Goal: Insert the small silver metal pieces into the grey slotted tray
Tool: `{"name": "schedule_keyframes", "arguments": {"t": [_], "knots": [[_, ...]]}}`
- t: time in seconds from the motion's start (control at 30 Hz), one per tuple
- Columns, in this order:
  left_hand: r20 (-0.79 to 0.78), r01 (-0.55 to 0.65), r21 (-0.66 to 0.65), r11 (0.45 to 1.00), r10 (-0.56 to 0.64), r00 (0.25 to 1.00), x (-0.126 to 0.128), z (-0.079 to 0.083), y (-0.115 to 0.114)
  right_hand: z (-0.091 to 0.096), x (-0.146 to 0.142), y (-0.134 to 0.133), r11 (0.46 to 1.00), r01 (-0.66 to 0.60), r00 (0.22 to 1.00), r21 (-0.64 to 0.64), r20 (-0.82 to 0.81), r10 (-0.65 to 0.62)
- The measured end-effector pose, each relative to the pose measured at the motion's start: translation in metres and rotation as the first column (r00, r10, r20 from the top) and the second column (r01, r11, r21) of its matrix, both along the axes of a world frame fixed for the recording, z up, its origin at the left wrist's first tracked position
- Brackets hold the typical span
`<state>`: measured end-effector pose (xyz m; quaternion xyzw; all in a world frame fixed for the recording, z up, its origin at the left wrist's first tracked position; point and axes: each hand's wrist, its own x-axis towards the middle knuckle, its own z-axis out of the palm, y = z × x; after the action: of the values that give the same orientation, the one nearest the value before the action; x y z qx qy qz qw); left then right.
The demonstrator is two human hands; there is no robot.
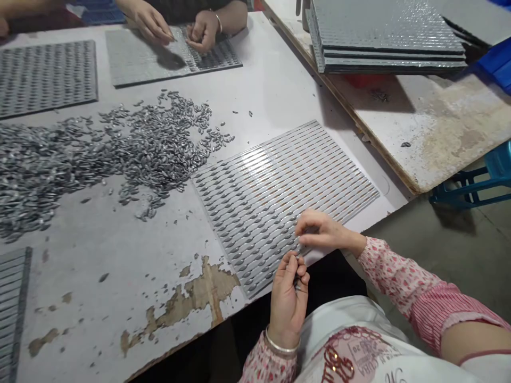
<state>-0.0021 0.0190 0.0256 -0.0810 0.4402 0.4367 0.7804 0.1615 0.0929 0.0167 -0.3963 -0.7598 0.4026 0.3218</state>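
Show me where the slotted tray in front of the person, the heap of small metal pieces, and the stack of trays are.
slotted tray (279, 181), head view, bare ribbed middle.
heap of small metal pieces (131, 149), head view, dense centre.
stack of trays (383, 26), head view, top tray's surface.

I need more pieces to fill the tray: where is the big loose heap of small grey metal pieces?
In the head view, the heap of small grey metal pieces lies on the white table, left of the grooved grey tray.

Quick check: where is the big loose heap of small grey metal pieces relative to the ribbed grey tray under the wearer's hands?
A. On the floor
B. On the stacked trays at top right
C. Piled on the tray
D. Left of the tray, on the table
D: the heap of small grey metal pieces spreads over the white table left of the ribbed grey tray, where the right hand and left hand work.
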Motion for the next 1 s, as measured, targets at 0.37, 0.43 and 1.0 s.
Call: {"name": "schedule_keyframes", "arguments": {"t": [0.37,0.43,1.0], "knots": [[-0.011,0.195,0.049,0.980,-0.195,0.981,0.009,0.005,-0.008,0.006,0.029,-0.037,0.935,0.110,0.958,-0.336,-0.216,-0.191],[-0.009,0.217,0.053,0.975,-0.217,0.976,0.008,0.004,-0.011,0.008,0.042,-0.032,0.962,0.158,0.984,-0.223,-0.046,-0.173],[0.024,0.140,0.001,0.990,-0.139,0.990,0.031,0.004,-0.029,-0.009,0.043,-0.049,0.983,0.083,0.916,0.163,0.375,-0.140]]}}
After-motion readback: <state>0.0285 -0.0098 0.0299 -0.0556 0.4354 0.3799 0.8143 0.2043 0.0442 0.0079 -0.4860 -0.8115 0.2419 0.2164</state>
